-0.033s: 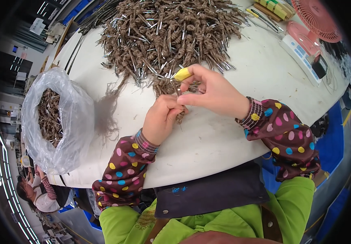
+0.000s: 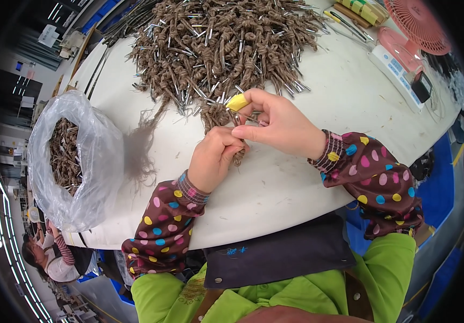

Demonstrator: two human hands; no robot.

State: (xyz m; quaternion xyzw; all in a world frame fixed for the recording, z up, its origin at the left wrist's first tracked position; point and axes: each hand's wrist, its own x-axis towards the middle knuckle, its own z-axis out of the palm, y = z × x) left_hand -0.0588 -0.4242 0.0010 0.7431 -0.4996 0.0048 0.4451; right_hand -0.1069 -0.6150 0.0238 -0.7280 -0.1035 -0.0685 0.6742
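At left on the surface (image 2: 269, 202), a clear bag (image 2: 103, 161) is holding knotted pieces (image 2: 65, 156). Near centre, the left hand (image 2: 213, 159) is pinching a brown cord (image 2: 239, 156), a pile (image 2: 221, 48) lying beyond; the right hand (image 2: 285, 124) is curling beside it, its grip unclear.

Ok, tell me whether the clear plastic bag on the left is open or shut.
Open. The clear plastic bag has its mouth gaping wide, with brown cord pieces visible inside.
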